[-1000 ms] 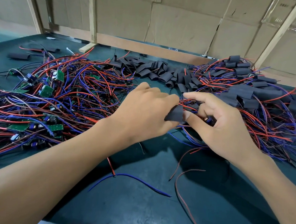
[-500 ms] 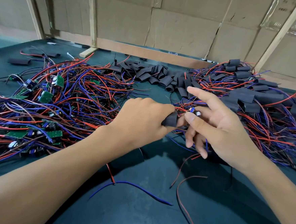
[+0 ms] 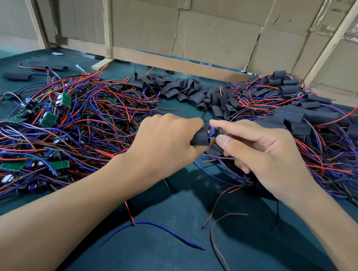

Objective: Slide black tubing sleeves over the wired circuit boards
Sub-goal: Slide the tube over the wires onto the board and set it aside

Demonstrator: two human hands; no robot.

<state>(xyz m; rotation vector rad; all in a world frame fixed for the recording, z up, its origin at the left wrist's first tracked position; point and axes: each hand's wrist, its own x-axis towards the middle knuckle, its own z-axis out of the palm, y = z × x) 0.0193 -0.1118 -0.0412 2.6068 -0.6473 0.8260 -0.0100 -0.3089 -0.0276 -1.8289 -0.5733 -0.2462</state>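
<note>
Gripping sleeve in left fingers, board between right fingers

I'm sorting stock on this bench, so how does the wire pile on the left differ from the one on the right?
The left pile shows bare green boards among its wires; the right pile shows black sleeves instead. The left pile lies flatter and spreads toward the near edge; the right pile heaps up toward the back wall. Both are tangles of red and blue wire on the green table.

A dark green table stands before a wall of cardboard sheets braced by pale wooden battens.
</note>
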